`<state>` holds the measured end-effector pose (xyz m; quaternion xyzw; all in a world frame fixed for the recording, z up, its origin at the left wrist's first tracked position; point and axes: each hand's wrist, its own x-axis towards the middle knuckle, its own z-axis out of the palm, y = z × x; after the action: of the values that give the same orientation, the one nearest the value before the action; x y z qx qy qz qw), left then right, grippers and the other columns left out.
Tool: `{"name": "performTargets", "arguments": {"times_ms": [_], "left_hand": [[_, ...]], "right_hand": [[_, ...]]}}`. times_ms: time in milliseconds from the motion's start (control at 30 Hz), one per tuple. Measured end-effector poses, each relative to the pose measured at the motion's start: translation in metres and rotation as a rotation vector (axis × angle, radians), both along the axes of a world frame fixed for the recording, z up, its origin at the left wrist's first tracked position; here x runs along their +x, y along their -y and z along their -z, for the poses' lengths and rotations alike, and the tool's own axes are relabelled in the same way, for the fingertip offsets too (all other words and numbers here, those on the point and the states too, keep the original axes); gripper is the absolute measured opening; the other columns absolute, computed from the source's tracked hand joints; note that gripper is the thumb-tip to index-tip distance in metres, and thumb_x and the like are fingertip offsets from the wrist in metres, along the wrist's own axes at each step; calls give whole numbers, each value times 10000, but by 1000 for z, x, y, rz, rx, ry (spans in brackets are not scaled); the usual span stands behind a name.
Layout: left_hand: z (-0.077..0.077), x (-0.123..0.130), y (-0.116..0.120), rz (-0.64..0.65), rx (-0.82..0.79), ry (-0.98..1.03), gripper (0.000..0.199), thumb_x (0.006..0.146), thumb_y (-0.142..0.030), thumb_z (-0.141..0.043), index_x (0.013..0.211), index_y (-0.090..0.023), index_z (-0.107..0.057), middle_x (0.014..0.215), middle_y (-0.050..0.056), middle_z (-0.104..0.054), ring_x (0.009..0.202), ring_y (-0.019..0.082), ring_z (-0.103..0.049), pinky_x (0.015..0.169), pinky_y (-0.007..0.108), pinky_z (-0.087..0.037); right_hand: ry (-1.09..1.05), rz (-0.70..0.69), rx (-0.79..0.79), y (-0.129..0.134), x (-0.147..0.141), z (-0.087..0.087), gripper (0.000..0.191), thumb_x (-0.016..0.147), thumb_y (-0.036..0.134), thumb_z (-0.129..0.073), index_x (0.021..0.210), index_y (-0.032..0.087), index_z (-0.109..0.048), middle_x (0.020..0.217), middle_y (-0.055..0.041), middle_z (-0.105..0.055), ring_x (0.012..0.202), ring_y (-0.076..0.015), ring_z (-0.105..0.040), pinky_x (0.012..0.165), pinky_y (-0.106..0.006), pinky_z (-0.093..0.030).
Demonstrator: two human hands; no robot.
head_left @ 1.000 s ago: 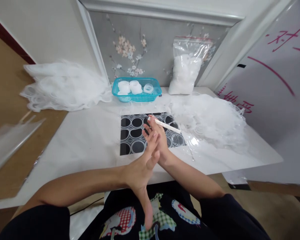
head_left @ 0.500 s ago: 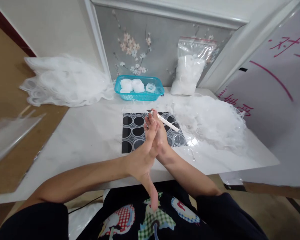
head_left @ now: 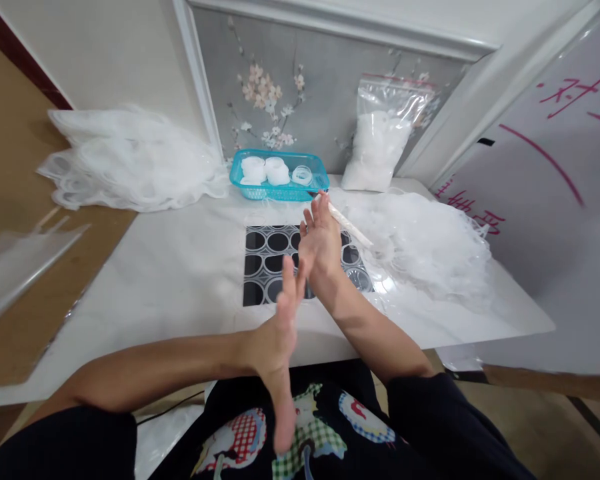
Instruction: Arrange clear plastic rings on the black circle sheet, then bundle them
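My right hand (head_left: 324, 243) is over the patterned sheet, palm turned to the left. A white-handled craft knife (head_left: 353, 227) is in its grip, with the dark pointed tip by the fingertips and the handle slanting out to the right. How the thumb holds it is hidden. Nearer to me, my left hand (head_left: 280, 340) is open and empty, its fingers pointing up and its thumb stretched down toward my shirt. Its fingertips overlap the right hand's heel in view; I cannot tell if they touch. Beneath lies a black sheet with rows of white-outlined ovals (head_left: 260, 267).
Behind the sheet sits a blue basket (head_left: 285, 193) with white rings (head_left: 279, 173). A zip bag of white pieces (head_left: 377, 147) leans on the wall. Heaps of thin translucent sheets lie to the left (head_left: 135, 163) and right (head_left: 425, 247). A whiteboard (head_left: 545, 267) stands at right.
My hands have come apart from being pressed together. The right hand with the craft knife moved forward toward the basket; the left hand drew back toward me.
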<state>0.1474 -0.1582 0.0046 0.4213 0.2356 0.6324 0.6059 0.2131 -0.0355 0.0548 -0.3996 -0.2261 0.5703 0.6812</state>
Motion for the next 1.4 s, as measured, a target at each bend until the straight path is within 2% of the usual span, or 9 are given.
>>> {"name": "performTargets", "arguments": {"times_ms": [67, 167, 333, 467, 633, 733, 800, 967, 1400], "left_hand": [[-11, -3, 1, -90, 91, 42, 917, 710, -831, -477, 1414, -612, 69, 1582, -224, 66, 1458, 250, 149, 1165, 547, -86], [-41, -13, 8, -97, 178, 50, 1059, 623, -794, -630, 1396, -636, 76, 1599, -180, 44, 1466, 305, 100, 1123, 616, -183], [-73, -21, 21, -47, 110, 105, 877, 702, -810, -531, 1443, -578, -123, 1605, -131, -94, 1471, 319, 53, 1101, 618, -249], [-74, -17, 24, 14, 107, 101, 815, 685, -823, -531, 1413, -563, -274, 1602, -125, -119, 1475, 315, 20, 1080, 595, -312], [-76, -13, 21, 76, -119, 128, 886, 777, -534, -677, 1388, -666, -48, 1602, -146, -94, 1474, 308, -58, 1075, 635, -289], [-74, -11, 17, 37, -176, 160, 938, 779, -468, -691, 1392, -662, -9, 1599, -160, -93, 1475, 300, -54, 1106, 608, -266], [-72, -10, 13, 29, -158, 181, 975, 724, -560, -710, 1420, -624, -30, 1601, -135, -115, 1474, 312, -34, 1109, 600, -272], [-69, -11, 9, 94, -144, 218, 1086, 577, -848, -598, 1476, -521, -83, 1609, -65, -124, 1475, 327, -14, 1118, 604, -250], [-48, -6, -2, 121, -334, 172, 941, 686, -925, -272, 1494, -487, -69, 1613, -79, -92, 1468, 325, -93, 1116, 494, -315]], "right_hand": [[34, 39, 77, 3, 7, -7, 397, 865, 518, -500, 1171, 281, -591, 1353, -14, -538, 1249, -190, -514, 1066, -479, -374], [113, 122, 150, 14, 19, -14, 365, 879, 505, -476, 1128, 274, -606, 1285, -22, -564, 1245, -199, -522, 1031, -481, -411], [195, 297, 360, 46, 26, -24, 245, 891, 440, -468, 983, 272, -620, 1218, -3, -570, 1243, -201, -527, 1053, -475, -398], [359, 444, 587, 62, 23, -30, 256, 921, 394, -404, 930, 298, -641, 1162, 9, -576, 1273, -206, -503, 1047, -498, -393], [545, 347, 836, 61, 29, -24, 184, 854, 458, -551, 803, 334, -677, 1130, 52, -602, 1323, -232, -451, 1098, -542, -315], [626, 172, 679, 60, 31, -17, 166, 801, 478, -614, 735, 340, -678, 1131, 52, -613, 1361, -280, -397, 1072, -615, -308], [616, 90, 529, 60, 30, -10, 141, 787, 461, -639, 719, 345, -677, 1127, 51, -617, 1359, -294, -398, 1047, -639, -324], [571, 94, 379, 60, 23, 9, 111, 777, 452, -665, 728, 354, -685, 1132, 48, -619, 1354, -293, -406, 1050, -639, -330], [605, 131, 523, 80, 17, 31, 105, 806, 421, -634, 751, 347, -685, 1153, 38, -611, 1299, -231, -460, 1129, -577, -281]]}}
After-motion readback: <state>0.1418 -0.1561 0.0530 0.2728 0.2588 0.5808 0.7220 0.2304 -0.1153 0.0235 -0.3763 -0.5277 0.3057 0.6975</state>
